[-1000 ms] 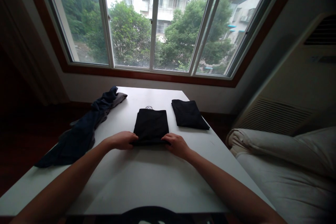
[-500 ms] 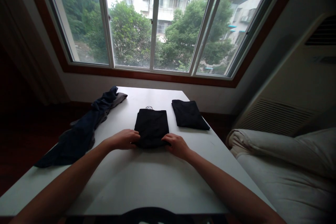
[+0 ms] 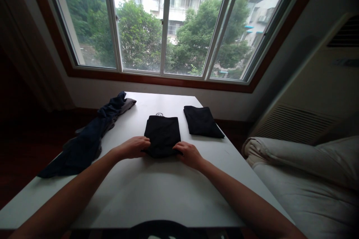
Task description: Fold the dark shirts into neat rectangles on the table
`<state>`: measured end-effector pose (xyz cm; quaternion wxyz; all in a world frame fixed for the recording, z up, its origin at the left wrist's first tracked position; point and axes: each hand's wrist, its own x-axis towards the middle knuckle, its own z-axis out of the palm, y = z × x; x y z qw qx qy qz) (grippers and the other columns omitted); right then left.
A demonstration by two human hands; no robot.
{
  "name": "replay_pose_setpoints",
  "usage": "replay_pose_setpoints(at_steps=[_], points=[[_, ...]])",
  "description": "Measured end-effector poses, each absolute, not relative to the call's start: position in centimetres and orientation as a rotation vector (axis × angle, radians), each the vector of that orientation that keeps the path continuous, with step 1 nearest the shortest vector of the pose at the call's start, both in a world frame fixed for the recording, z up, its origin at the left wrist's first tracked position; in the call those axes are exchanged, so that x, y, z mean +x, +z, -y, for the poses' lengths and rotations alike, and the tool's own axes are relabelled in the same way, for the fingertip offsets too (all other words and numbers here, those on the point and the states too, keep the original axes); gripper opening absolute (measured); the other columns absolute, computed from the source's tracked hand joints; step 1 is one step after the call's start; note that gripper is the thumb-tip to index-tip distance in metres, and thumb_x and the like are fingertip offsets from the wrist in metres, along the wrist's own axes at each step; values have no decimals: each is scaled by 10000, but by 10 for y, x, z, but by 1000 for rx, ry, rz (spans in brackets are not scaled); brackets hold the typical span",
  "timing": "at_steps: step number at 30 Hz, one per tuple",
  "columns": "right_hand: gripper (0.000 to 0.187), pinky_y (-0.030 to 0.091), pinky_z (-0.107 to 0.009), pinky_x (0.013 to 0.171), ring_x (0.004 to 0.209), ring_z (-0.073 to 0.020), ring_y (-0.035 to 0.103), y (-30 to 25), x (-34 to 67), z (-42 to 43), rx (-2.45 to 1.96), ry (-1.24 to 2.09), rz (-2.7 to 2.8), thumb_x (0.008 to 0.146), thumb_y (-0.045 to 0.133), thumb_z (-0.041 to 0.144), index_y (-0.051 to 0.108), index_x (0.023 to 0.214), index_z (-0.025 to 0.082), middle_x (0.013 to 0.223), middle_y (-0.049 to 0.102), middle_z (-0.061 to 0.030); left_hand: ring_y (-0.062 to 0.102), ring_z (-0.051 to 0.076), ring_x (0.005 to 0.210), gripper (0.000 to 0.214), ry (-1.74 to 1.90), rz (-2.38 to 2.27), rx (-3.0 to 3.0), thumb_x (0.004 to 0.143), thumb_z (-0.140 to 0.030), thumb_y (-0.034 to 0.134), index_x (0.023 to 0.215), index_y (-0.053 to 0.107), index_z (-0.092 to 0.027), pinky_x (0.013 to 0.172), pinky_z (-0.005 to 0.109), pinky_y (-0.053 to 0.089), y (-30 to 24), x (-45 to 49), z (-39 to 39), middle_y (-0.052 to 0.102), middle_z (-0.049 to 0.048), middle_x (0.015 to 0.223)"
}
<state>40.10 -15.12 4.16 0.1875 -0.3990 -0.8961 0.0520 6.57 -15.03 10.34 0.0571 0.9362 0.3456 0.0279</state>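
Note:
A folded black garment (image 3: 162, 132) lies in the middle of the white table (image 3: 157, 190). My left hand (image 3: 134, 147) grips its near left corner with fingers curled round the edge. At the near right corner my right hand (image 3: 189, 154) pinches the cloth. The near edge of the garment is bunched between the two hands. A second folded black garment (image 3: 202, 120) rests to the right, further back, apart from both hands.
A heap of dark blue and grey clothes (image 3: 89, 138) lies along the table's left edge. A white sofa or cushion (image 3: 303, 171) stands to the right of the table. Behind the table is a large window (image 3: 165, 22), and an air-conditioning unit (image 3: 314, 93) is at the right wall.
My left hand has slid a little to the right and inward along the garment's near edge. The near edge is now gathered and lifted slightly. My right hand has hardly moved.

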Motion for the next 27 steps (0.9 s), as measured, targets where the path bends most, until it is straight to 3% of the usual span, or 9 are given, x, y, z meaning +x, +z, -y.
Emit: replay_pose_setpoints(at_steps=[27], points=[[347,513,-307,959,1108,-221,687,40,401,150,-1115,151,2518,849,687,134,746,1166,264,1189,742,-42,661,211,845,139,36,-1081,2860,789,-150,684,774,564,-219,708,276,428,99,65,150,669,23,873]])
